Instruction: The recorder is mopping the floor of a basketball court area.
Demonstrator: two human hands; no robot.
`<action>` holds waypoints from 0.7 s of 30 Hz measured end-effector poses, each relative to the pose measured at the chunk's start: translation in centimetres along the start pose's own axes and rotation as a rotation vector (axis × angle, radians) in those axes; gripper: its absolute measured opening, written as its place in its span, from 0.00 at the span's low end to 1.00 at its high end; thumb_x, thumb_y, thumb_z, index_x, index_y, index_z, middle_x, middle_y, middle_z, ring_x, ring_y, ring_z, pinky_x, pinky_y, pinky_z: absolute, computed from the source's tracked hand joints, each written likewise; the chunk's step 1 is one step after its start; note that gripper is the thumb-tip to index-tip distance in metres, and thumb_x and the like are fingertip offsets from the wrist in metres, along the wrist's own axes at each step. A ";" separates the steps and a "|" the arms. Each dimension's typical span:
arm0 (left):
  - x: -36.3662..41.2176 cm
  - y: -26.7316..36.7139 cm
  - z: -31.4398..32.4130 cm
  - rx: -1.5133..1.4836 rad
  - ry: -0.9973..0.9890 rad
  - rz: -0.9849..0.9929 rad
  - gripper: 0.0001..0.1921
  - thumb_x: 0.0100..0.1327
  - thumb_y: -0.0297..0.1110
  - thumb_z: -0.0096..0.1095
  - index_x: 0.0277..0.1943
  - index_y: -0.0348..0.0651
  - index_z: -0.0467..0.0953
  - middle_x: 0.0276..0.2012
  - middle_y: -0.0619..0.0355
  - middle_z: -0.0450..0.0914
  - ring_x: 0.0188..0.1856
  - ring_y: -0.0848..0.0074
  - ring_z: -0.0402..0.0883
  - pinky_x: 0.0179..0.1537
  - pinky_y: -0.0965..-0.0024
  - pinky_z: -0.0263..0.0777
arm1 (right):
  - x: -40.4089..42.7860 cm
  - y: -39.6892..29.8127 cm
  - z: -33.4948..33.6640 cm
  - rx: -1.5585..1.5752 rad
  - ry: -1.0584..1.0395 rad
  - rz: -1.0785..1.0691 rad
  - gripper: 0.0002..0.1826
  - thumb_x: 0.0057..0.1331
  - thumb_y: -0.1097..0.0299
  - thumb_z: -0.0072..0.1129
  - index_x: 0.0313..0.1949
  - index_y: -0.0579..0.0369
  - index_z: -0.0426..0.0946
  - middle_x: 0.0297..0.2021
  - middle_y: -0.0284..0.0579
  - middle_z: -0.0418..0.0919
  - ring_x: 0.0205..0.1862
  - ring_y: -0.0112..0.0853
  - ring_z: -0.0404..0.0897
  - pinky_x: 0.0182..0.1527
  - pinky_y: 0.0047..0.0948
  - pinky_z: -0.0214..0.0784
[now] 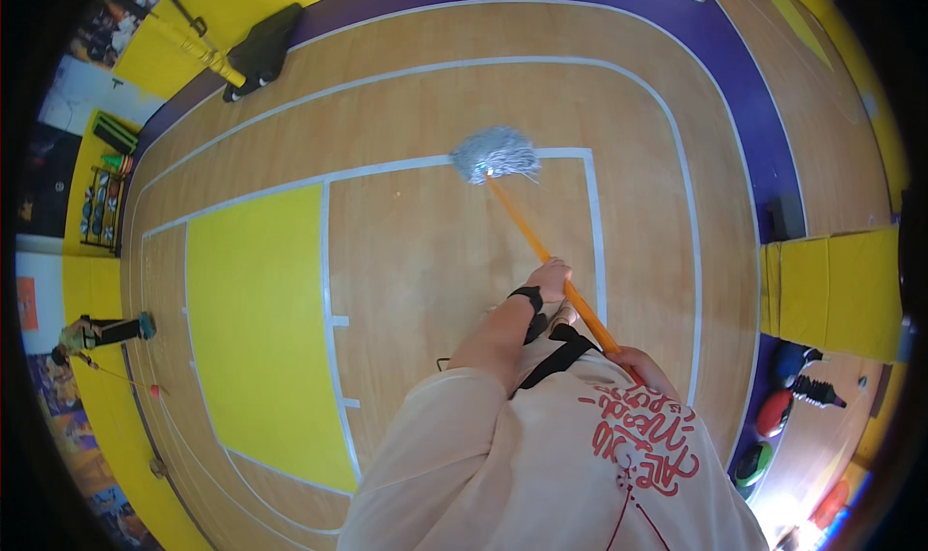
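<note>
A mop with grey strands (496,154) rests on the wooden court floor, across a white line ahead of me. Its orange handle (523,225) slopes back towards my body, down and to the right in the view. My left hand (551,277), with a black band at the wrist, is closed around the handle's middle part. Near the handle's upper end, close to my waist, my right hand (647,368) grips it; some of its fingers are hidden. A black strap (558,359) lies across my light shirt. Part of a foot shows below my left hand.
At the far left a person (109,332) stands by the wall, holding a long-handled tool with a red end (154,391). A padded yellow pole (217,64) with a dark base and a ball rack (101,209) stand along the left. Yellow padding (830,293) and balls (774,413) are at right.
</note>
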State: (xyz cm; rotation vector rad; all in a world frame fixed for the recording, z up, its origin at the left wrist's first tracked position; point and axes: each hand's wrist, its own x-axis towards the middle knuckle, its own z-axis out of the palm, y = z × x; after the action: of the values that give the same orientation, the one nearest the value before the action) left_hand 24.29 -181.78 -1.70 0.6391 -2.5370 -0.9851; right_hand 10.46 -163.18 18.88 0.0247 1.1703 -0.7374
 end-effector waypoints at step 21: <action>-20.5 -0.4 -3.8 0.027 -0.493 -0.303 0.12 0.44 0.40 0.60 0.30 0.44 0.77 0.33 0.49 0.78 0.39 0.59 0.76 0.40 0.61 0.70 | -2.1 4.3 3.5 -0.696 -0.447 -0.530 0.15 0.59 0.73 0.52 0.46 0.59 0.68 0.48 0.46 0.68 0.52 0.32 0.67 0.56 0.26 0.56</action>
State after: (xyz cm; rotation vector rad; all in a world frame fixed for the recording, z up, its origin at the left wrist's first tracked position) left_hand 43.38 -173.39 -2.37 0.9026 -2.9354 -1.3553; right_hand 15.32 -160.15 20.57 -1.0141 0.9470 -0.7047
